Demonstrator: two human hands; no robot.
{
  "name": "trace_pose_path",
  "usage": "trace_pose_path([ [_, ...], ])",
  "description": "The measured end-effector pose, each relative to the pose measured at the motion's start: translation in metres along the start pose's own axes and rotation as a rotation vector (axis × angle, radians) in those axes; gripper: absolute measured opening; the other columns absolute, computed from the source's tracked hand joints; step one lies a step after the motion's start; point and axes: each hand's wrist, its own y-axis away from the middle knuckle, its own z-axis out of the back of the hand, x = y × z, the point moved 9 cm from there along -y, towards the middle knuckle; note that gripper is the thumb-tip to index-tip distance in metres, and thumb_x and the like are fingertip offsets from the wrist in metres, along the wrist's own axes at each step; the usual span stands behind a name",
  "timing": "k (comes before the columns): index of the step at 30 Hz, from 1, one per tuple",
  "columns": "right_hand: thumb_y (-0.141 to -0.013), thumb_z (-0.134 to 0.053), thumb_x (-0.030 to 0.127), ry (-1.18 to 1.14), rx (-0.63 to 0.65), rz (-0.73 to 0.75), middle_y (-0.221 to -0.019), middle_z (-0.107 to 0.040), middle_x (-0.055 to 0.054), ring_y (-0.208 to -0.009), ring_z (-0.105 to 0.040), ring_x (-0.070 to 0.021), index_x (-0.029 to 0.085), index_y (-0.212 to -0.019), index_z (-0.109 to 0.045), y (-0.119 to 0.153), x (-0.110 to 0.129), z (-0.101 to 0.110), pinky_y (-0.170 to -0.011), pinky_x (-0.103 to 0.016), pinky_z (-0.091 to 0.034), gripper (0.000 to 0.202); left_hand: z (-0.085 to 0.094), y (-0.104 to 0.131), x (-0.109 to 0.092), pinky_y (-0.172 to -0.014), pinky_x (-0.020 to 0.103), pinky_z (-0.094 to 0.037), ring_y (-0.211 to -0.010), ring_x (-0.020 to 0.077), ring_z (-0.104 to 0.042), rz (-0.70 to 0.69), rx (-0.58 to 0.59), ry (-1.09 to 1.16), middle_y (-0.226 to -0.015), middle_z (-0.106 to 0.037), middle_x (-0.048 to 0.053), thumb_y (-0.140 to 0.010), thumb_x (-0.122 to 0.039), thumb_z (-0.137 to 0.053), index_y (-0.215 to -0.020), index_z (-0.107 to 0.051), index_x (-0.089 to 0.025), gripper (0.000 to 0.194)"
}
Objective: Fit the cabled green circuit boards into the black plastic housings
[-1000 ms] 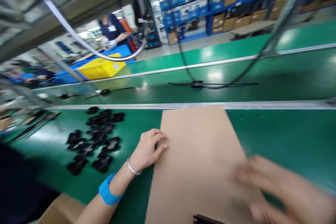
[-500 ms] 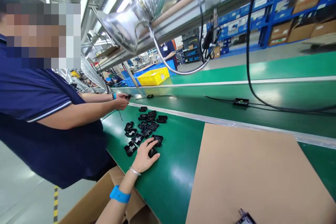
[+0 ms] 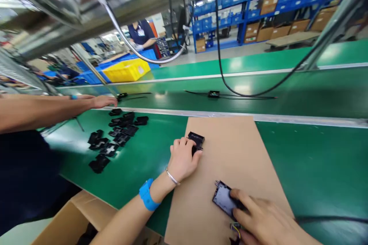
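My left hand (image 3: 183,160), with a blue wristband and a silver bracelet, grips a black plastic housing (image 3: 196,138) over the far left part of a brown cardboard sheet (image 3: 221,157). Lower on the sheet, the thumb and fingers of my right hand (image 3: 264,216) hold a second, open black housing with a greyish inside (image 3: 225,198). Just under that hand shows a small part with yellow and dark wires (image 3: 235,231), partly covered. Several black housings (image 3: 122,138) lie in a loose group on the green bench to the left.
A co-worker's hand (image 3: 105,102) reaches to a black unit (image 3: 122,95) on the green belt (image 3: 172,101). Another cabled unit (image 3: 213,94) lies farther right. A black cable (image 3: 219,46) hangs ahead. An open carton (image 3: 66,222) stands below the bench edge.
My view has swung right. My left hand has left the group and carried a black housing onto the cardboard. My right hand has come into view on the other housing.
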Motion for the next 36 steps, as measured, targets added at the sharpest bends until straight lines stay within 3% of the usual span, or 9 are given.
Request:
trace_pose_path([
  [5,-0.078,-0.053,0.014,-0.146,0.142,-0.143,-0.126,-0.054,-0.008,-0.090,-0.064,-0.0215,0.026,-0.100,-0.062,0.022,-0.038,0.031,-0.072,-0.035,-0.051,0.027,-0.014,0.002,-0.026,-0.087,0.052,-0.041,-0.107,0.0352,-0.045,-0.055,0.081,0.051,-0.117,-0.054,0.015,-0.089,-0.047,-0.052,-0.115,-0.058,-0.016,0.041],
  [10,-0.081,-0.051,0.011,-0.363,0.078,-0.310,-0.083,-0.058,-0.001,-0.070,-0.056,-0.0146,0.022,-0.097,-0.056,0.023,-0.050,0.056,-0.063,-0.027,-0.043,0.021,0.019,0.027,-0.081,-0.102,0.053,-0.033,-0.121,0.0353,-0.039,-0.264,0.064,0.314,-0.131,-0.048,0.014,-0.086,-0.045,-0.058,-0.129,-0.051,-0.020,0.051],
  [14,-0.075,-0.055,0.010,-0.538,0.080,-0.418,-0.073,-0.054,0.005,-0.064,-0.050,-0.0121,0.024,-0.092,-0.051,0.013,-0.047,0.061,-0.059,-0.023,-0.039,0.022,0.003,0.057,-0.136,-0.076,0.029,-0.048,-0.085,0.0204,-0.060,-0.363,0.534,0.795,-0.097,-0.065,0.006,-0.082,-0.035,-0.065,-0.112,-0.058,-0.021,0.034],
  [16,-0.075,-0.057,0.011,-0.556,0.064,-0.456,-0.081,-0.058,0.004,-0.071,-0.053,-0.0129,0.024,-0.096,-0.051,0.013,-0.051,0.065,-0.066,-0.024,-0.041,0.026,-0.012,0.062,-0.137,-0.061,0.023,-0.044,-0.067,0.0148,-0.058,-0.243,0.622,0.866,-0.078,-0.064,0.001,-0.086,-0.029,-0.057,-0.097,-0.060,-0.020,0.014],
  [20,-0.086,-0.049,0.016,-0.457,0.038,-0.503,-0.078,-0.059,0.002,-0.069,-0.054,-0.0135,0.023,-0.083,-0.053,0.018,-0.059,0.067,-0.063,-0.025,-0.039,0.008,-0.029,0.056,-0.116,-0.050,0.020,-0.033,-0.056,0.0108,-0.046,-0.069,0.555,0.858,-0.063,-0.052,-0.003,-0.086,-0.029,-0.055,-0.080,-0.055,-0.019,0.012],
  [26,-0.076,-0.049,0.010,0.149,-0.050,-0.500,-0.070,-0.058,-0.005,-0.059,-0.057,-0.0201,0.019,-0.077,-0.057,0.007,-0.035,0.063,-0.050,-0.029,-0.037,0.012,-0.026,0.048,-0.119,-0.047,0.023,-0.025,-0.047,0.0098,-0.035,-0.107,0.417,0.739,-0.052,-0.040,-0.006,-0.085,-0.026,-0.054,-0.065,-0.043,-0.021,0.023],
  [30,-0.066,-0.050,0.002,0.505,0.043,-0.538,-0.061,-0.054,-0.009,-0.051,-0.054,-0.0216,0.016,-0.069,-0.058,-0.014,-0.016,0.055,-0.040,-0.028,-0.032,0.016,-0.025,0.045,-0.125,-0.049,0.025,-0.023,-0.050,0.0109,-0.036,-0.136,0.322,0.723,-0.053,-0.040,-0.005,-0.079,-0.021,-0.056,-0.062,-0.040,-0.021,0.024],
  [33,-0.068,-0.050,0.003,0.557,0.016,-0.512,-0.066,-0.055,-0.010,-0.055,-0.055,-0.0231,0.014,-0.078,-0.061,-0.023,-0.008,0.061,-0.042,-0.029,-0.037,0.018,-0.040,0.042,-0.120,-0.048,0.024,-0.024,-0.051,0.0100,-0.035,-0.022,0.389,0.888,-0.054,-0.039,-0.005,-0.078,-0.025,-0.061,-0.062,-0.041,-0.020,0.026],
  [36,-0.068,-0.051,0.005,0.415,-0.093,-0.447,-0.072,-0.055,-0.008,-0.059,-0.055,-0.0229,0.016,-0.088,-0.059,-0.019,-0.012,0.073,-0.047,-0.031,-0.039,0.024,-0.054,0.045,-0.121,-0.052,0.021,-0.036,-0.054,0.0095,-0.046,0.116,0.596,1.217,-0.062,-0.047,-0.004,-0.082,-0.042,-0.063,-0.071,-0.045,-0.019,0.032],
])
